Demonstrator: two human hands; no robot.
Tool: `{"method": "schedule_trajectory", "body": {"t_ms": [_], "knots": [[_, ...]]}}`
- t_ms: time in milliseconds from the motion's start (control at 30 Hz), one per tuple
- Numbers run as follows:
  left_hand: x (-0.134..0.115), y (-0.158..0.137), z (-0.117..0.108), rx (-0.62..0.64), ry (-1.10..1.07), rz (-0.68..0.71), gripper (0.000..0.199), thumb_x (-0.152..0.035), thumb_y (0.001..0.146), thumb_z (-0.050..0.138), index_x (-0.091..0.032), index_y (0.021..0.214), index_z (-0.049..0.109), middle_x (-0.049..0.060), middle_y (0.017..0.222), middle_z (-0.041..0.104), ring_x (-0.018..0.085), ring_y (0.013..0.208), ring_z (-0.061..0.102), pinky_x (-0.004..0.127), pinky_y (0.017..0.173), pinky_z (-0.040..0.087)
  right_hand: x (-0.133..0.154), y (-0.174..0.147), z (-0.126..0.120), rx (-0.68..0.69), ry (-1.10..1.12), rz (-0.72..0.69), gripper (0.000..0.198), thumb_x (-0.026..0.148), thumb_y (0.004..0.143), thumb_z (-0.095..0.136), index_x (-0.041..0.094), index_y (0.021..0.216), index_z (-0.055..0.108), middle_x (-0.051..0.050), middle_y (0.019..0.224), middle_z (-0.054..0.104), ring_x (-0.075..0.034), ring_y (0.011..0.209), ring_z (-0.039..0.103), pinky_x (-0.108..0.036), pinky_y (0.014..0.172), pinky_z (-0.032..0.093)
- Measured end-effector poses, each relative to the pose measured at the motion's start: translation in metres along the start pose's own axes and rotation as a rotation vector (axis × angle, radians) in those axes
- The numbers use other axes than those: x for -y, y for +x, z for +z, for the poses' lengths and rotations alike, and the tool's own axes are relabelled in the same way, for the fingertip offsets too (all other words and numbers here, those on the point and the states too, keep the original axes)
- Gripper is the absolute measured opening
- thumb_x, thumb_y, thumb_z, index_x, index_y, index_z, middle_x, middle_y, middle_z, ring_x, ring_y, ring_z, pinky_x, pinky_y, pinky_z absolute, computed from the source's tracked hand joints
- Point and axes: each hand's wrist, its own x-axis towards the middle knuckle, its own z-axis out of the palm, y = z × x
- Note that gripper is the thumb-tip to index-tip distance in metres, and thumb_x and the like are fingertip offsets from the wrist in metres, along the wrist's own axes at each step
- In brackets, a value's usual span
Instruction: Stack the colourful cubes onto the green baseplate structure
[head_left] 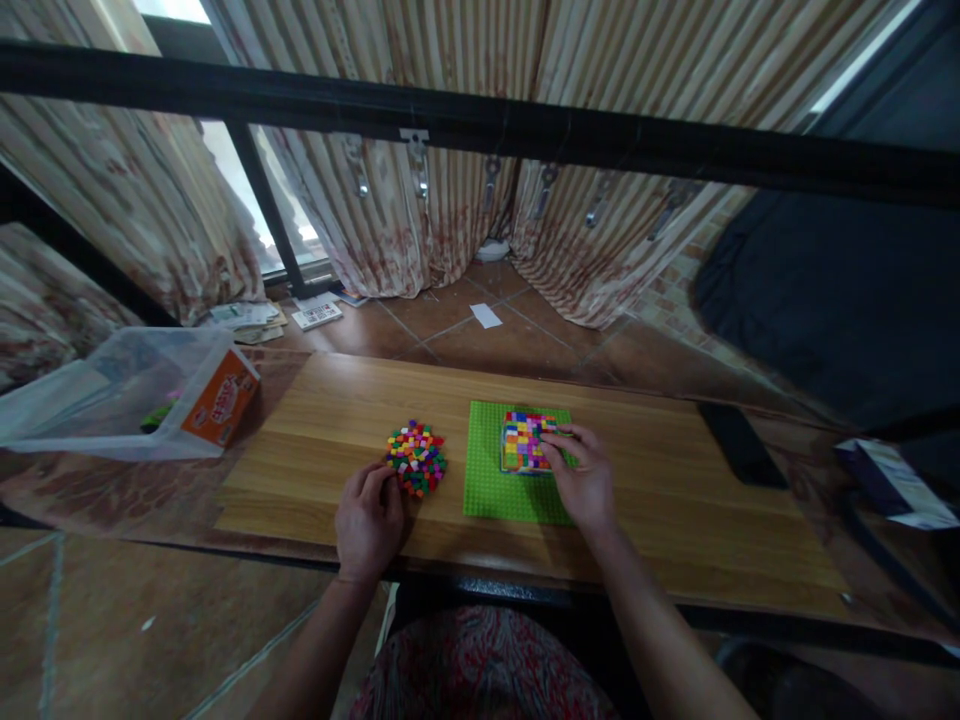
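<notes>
A pile of small, loose, many-coloured toy bricks (416, 460) lies on the wooden board, left of centre. My left hand (370, 520) rests at the pile's left edge with its fingers curled together; whatever they pinch is too small to make out. To the right lies a green studded baseplate (484, 490). A low block built of many-coloured toy bricks (523, 445) stands on it. My right hand (589, 480) reaches over the baseplate, its thumb and fingertips closed at the block's right side. Anything between those fingertips is hidden.
The wooden board (300, 450) lies across the table. A clear plastic bin (112, 440) with an orange label stands at the left. A black phone (742, 445) lies on the board's right, near a white-and-purple box (896, 485). A black metal bar (480, 125) with hooks crosses ahead.
</notes>
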Motion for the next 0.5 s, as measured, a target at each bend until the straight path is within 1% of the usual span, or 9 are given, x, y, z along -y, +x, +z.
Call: {"method": "schedule_trajectory", "body": {"t_ms": [100,167,233,400,500], "knots": [[0.0,0.0,0.0,0.004,-0.007,-0.003,0.018,-0.03,0.091,0.051,-0.02,0.094,0.065,0.009,0.102,0.067,0.021,0.096,0.064,0.033,0.084,0.052,-0.001,0.0,0.0,-0.018,0.065,0.1,0.028,0.045,0.085,0.061,0.024,0.096,0.074,-0.009,0.108,0.066,-0.023,0.103,0.06,-0.042,0.089,0.049],[0.0,0.0,0.0,0.009,-0.01,-0.008,0.018,-0.03,0.091,0.051,-0.02,0.095,0.065,0.009,0.102,0.067,0.021,0.096,0.064,0.033,0.084,0.052,-0.001,0.002,0.002,-0.036,0.092,0.154,0.031,0.046,0.085,0.058,0.022,0.096,0.074,-0.009,0.105,0.068,-0.022,0.101,0.061,-0.041,0.089,0.049],[-0.001,0.0,0.0,0.012,-0.012,-0.015,0.018,-0.03,0.09,0.051,-0.021,0.094,0.065,0.009,0.101,0.067,0.021,0.097,0.064,0.034,0.085,0.052,0.0,0.004,0.006,-0.051,0.107,0.188,0.033,0.047,0.085,0.058,0.02,0.096,0.073,-0.01,0.103,0.069,-0.022,0.099,0.062,-0.041,0.089,0.049],[-0.002,0.0,0.0,0.013,-0.022,-0.022,0.018,-0.031,0.091,0.05,-0.021,0.094,0.065,0.008,0.101,0.066,0.021,0.097,0.063,0.034,0.085,0.051,0.002,0.007,0.02,-0.068,0.155,0.304,0.043,0.049,0.081,0.06,0.017,0.109,0.068,-0.011,0.104,0.069,-0.02,0.085,0.063,-0.036,0.079,0.051],[-0.002,0.0,0.0,0.013,-0.021,-0.022,0.017,-0.03,0.091,0.051,-0.021,0.094,0.065,0.009,0.102,0.066,0.021,0.097,0.063,0.034,0.085,0.051,0.001,0.007,0.026,-0.093,0.174,0.331,0.045,0.048,0.079,0.062,0.016,0.111,0.067,-0.011,0.102,0.07,-0.02,0.085,0.063,-0.036,0.08,0.051]]}}
